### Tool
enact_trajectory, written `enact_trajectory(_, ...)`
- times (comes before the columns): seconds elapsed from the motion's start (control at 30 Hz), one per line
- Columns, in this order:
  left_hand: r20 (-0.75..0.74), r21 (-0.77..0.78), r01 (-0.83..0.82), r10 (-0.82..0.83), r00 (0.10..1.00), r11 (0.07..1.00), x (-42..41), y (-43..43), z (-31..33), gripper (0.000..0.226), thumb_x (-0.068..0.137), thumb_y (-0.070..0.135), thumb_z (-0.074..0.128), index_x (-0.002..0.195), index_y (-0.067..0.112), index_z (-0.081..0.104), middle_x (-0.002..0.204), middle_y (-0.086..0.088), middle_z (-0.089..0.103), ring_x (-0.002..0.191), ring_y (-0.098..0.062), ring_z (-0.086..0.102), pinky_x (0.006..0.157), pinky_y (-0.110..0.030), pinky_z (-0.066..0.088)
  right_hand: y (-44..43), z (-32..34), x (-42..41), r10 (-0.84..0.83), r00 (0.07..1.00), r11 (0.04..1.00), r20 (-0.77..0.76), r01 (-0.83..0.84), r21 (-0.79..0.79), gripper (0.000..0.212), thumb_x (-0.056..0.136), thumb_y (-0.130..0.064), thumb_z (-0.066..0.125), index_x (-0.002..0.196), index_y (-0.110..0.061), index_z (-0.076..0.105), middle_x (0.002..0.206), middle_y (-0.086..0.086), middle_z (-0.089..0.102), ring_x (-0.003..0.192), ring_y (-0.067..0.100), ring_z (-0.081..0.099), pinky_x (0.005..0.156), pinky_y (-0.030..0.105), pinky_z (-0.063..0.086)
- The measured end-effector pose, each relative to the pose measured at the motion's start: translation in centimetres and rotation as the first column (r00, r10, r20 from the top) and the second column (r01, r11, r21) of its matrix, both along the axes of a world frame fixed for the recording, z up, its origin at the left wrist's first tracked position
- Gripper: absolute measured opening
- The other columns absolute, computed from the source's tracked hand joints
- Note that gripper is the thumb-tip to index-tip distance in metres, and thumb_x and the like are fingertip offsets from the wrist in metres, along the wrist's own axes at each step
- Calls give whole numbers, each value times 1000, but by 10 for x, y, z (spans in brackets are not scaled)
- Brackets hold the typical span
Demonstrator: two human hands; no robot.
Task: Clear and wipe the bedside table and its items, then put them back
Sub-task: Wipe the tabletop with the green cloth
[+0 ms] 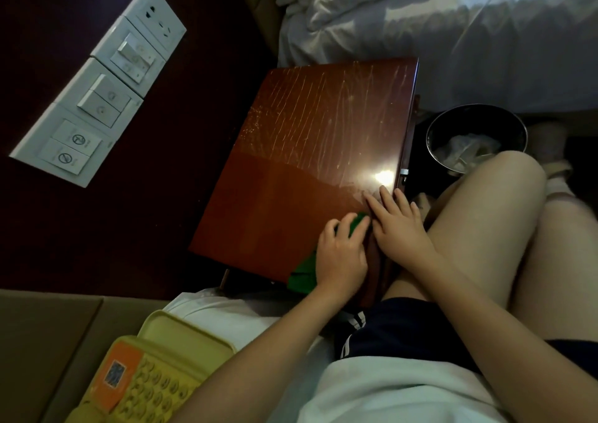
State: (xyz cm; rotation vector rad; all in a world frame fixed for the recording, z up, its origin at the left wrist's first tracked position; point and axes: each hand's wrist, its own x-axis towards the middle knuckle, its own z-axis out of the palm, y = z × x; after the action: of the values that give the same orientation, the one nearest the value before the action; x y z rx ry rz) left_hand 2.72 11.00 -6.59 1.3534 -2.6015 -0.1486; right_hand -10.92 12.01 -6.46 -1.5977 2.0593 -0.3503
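Our left hand (339, 257) grips a green cloth (301, 277) on the red-brown wooden desk (291, 163); our right hand (399, 228) presses flat beside it.

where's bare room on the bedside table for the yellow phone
Nearly the whole bedside table top is bare, from its far edge to the edge by the bin. Only the near corner is crowded: the left hand on the green cloth, the right hand flat beside it.

Left hand (341, 256): fingers curled over a green cloth (302, 277), knuckles up. Right hand (399, 225): just beside it on its right, palm down, fingers straight and slightly spread. Both bare forearms extend forward and converge.
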Motion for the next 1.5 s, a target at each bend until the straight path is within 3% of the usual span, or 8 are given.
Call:
enact_trajectory(0.27, -5, -14, 164, -164, 987, 986, 29, 3, -2, 45, 82, 18, 39, 122, 21, 61, 122, -3, 58, 102, -28, 52, 81, -36, 48, 8, 1, -13, 11, 999, 1000, 31, -11, 18, 54, 101, -27, 32, 150, -27, 10, 159, 0, -2, 145, 23, -4, 116, 42, 2)
enact_trajectory(0.4, -9, -12, -8, 8, 1000, 1000, 16, -27, 3, 46, 85, 18, 34, 121, 17, 62, 121, -8, 59, 105, -31, 54, 83, -39, 47, 12, 1, -17, 15, 1000, 1000, 15, -15, 11, 54, 101, -26, 33, 150, -26, 12, 159, 1, 0, 145, 24, -4, 116, 42, 3)
enact_trajectory(0.6, -38, 53, -284, 286, 957, 957, -30, -47, 10, 40, 95, 12, 42, 134, 16, 51, 138, -6, 47, 122, -29, 41, 100, -38, 34, 13, 6, -14, -32, 999, 999, -8, 32, -8, 54, 99, -19, 34, 150, -22, 15, 158, 5, 6, 145, 26, 0, 116, 43, 6)
enact_trajectory(0.9, -28, 65, 155, -154, 988, 986, -33, -39, 6, 44, 86, 7, 49, 128, 15, 57, 131, -7, 54, 112, -33, 48, 90, -43, 43, 20, 9, -21, -59, 997, 995, -39, 62, 77, 66, 94, -11, 37, 150, -27, 7, 158, 4, 3, 145, 25, -4, 116, 45, 2)
enact_trajectory(1.13, -23, -4, 290, -290, 957, 957, 14, 14, -5, 47, 85, 18, 36, 126, 18, 58, 125, -4, 57, 106, -26, 47, 84, -39, 49, 22, 10, -24, -39, 999, 995, -33, 42, 92, 65, 94, -11, 37, 151, -17, 6, 159, 4, 1, 145, 23, -4, 116, 43, 3)
enact_trajectory(1.27, 7, -18, 381, -381, 924, 924, 26, -1, -1, 47, 84, 18, 38, 126, 17, 59, 123, -7, 58, 105, -25, 45, 82, -37, 47, 19, 6, -22, 17, 998, 999, 59, -19, 33, 63, 94, -8, 37, 149, -6, 7, 158, 10, 2, 145, 23, 4, 115, 37, 7)
enact_trajectory(1.37, -9, -5, 232, -232, 973, 973, 16, -22, 3, 46, 84, 18, 36, 123, 15, 61, 121, -9, 59, 103, -31, 52, 81, -40, 48, 15, 6, -21, 13, 979, 999, 204, -22, 41, 61, 94, -4, 37, 148, -2, 8, 157, 15, 1, 144, 27, 12, 113, 33, 17)
enact_trajectory(1.5, -6, 59, -31, 31, 999, 998, -13, -41, 9, 42, 90, 10, 45, 130, 15, 56, 132, -10, 53, 115, -33, 47, 93, -41, 40, 11, 5, -23, 3, 974, 1000, 225, -9, 28, 60, 89, -5, 42, 144, -5, 18, 155, 15, 12, 141, 27, 22, 109, 37, 25)
